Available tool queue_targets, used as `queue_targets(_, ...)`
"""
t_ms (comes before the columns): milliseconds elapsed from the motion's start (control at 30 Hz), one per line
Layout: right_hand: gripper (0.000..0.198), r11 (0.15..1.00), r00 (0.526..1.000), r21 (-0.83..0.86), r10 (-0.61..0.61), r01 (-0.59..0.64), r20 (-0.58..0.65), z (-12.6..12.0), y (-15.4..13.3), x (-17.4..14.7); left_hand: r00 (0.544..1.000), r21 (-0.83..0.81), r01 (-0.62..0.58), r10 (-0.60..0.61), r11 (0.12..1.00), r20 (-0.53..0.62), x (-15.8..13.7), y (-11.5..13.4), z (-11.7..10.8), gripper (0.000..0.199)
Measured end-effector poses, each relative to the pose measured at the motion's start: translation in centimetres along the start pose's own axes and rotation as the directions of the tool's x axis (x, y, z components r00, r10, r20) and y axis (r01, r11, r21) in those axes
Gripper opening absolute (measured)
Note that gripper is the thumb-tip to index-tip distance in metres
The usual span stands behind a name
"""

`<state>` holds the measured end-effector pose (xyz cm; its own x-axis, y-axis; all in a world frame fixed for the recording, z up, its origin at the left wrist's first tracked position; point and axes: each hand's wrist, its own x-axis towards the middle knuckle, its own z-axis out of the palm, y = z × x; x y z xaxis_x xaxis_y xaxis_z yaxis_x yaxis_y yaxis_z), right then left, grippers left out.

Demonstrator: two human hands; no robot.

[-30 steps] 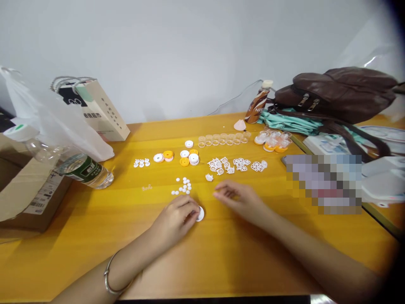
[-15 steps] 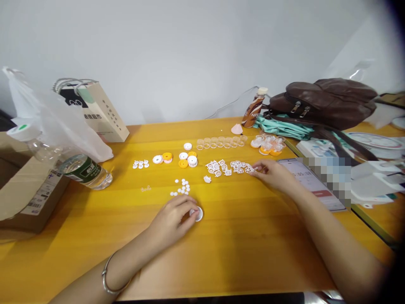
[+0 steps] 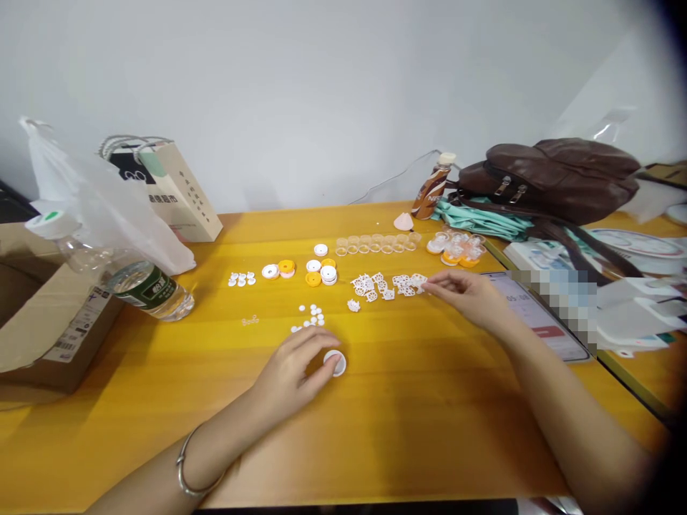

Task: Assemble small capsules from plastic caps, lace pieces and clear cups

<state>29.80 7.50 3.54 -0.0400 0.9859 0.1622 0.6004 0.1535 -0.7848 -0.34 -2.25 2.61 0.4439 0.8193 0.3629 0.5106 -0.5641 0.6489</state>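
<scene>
Near the table's middle, my left hand (image 3: 296, 366) curves loosely beside a small white round cup-shaped part (image 3: 336, 363). Its thumb lies over the part's left edge, while the fingers stay apart from the thumb. To the right, my right hand (image 3: 466, 295) pinches at a white openwork plastic piece (image 3: 417, 282) on the edge of a cluster. More white openwork pieces (image 3: 366, 285) lie left of it, one of them (image 3: 353, 305) set apart. Just beyond my left hand are several small white discs (image 3: 314, 320).
White and orange round parts (image 3: 328, 274), a row of clear cups (image 3: 377, 244) and filled clear cups (image 3: 456, 247) stand farther back. At left are a water bottle (image 3: 147, 287) and a cardboard box (image 3: 80, 350). A phone (image 3: 537, 315) lies right, below a brown bag (image 3: 552, 175).
The fingers of my left hand have lifted and spread from the white round part, showing more of it. My right hand has shifted slightly left, at the openwork pieces.
</scene>
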Motion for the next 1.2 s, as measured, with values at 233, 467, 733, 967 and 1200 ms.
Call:
queue_targets(233,0.021,0.899,0.916,0.434,-0.218,0.055,0.337,7.2,-6.0,-5.9,0.996,-0.196,0.069,-0.077,0.978,-0.035,-0.1,0.2,0.6,0.037)
queue_targets(467,0.021,0.768,0.883,0.62,-0.172,-0.157,0.437,9.0,-5.4,-7.0,0.997,-0.212,0.071,-0.079,0.975,-0.026,0.4,0.0,0.5,0.021)
queue_targets(733,0.024,0.852,0.806,0.499,-0.181,-0.159,0.564,8.5,-4.6,-6.3,0.994,0.141,-0.069,0.056,0.988,0.092,6.1,-2.4,-0.1,0.021)
queue_targets(967,0.024,0.846,0.795,0.508,-0.191,-0.164,0.575,8.7,-4.3,-6.3,0.952,0.311,-0.212,0.125,0.926,0.278,9.8,-4.0,1.4,0.019)
queue_targets(1200,0.023,0.842,0.786,0.507,-0.185,-0.182,0.589,8.8,-4.2,-6.2,0.976,0.205,-0.113,0.07,0.972,0.204,9.6,-3.7,1.9,0.013)
